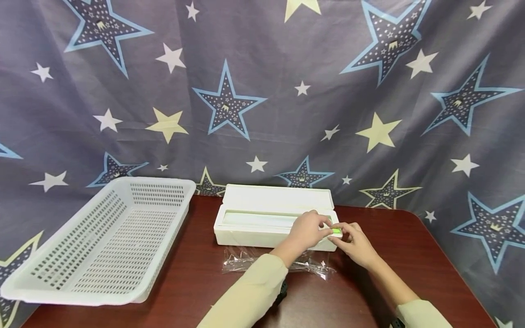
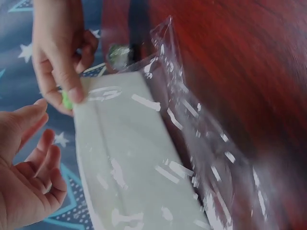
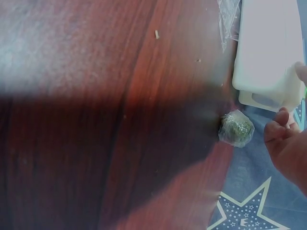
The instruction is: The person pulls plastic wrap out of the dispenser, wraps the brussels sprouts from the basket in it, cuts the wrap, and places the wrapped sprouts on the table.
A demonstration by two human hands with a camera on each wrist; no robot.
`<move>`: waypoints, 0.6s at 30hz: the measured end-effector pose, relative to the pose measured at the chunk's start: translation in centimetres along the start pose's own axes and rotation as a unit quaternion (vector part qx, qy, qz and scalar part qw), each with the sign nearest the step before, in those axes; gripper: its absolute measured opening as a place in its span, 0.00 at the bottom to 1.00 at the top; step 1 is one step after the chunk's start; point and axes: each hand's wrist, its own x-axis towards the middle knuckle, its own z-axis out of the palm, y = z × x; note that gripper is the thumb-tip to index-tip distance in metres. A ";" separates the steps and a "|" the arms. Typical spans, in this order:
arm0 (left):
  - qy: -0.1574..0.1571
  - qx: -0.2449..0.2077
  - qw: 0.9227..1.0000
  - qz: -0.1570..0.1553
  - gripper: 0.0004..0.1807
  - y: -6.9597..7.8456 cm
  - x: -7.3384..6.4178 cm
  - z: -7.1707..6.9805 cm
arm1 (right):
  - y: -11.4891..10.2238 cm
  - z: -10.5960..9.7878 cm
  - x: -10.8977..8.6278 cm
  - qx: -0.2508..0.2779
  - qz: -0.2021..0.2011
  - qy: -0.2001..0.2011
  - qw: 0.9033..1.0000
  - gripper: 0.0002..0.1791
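Note:
A long white cling film box (image 1: 254, 238) stands on the table with its lid (image 1: 279, 197) raised at the back and a pale roll (image 1: 258, 219) inside. At the box's right end, my right hand (image 1: 356, 243) pinches a small bright green slider (image 1: 336, 231) at the corner, thumb on the white edge in the left wrist view. Just left of it is my left hand (image 1: 307, 230), over the box's front. In the left wrist view my left hand (image 2: 31, 167) has loosely bent fingers and nothing between them. Clear film (image 1: 275, 264) hangs along the box's front onto the table.
To the left stands a large white perforated basket (image 1: 164, 255). A small greenish bundle in clear wrap (image 3: 237, 128) lies on the table near the box's right end. Behind the dark red wooden table (image 1: 320, 300) hangs a grey star-patterned cloth (image 1: 270, 132).

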 end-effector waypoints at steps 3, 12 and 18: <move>0.015 0.035 0.999 -0.001 0.09 0.5 0.3 0.8 | 0.0 -0.1 0.0 0.013 0.014 -0.009 1.000 0.15; 0.032 0.092 0.995 -0.021 0.10 1.5 1.0 2.1 | 0.4 -0.1 0.1 -0.009 -0.027 0.008 1.000 0.16; 0.023 0.121 0.992 -0.026 0.08 1.6 1.5 2.5 | 0.4 -0.3 0.1 0.021 -0.014 -0.013 1.000 0.15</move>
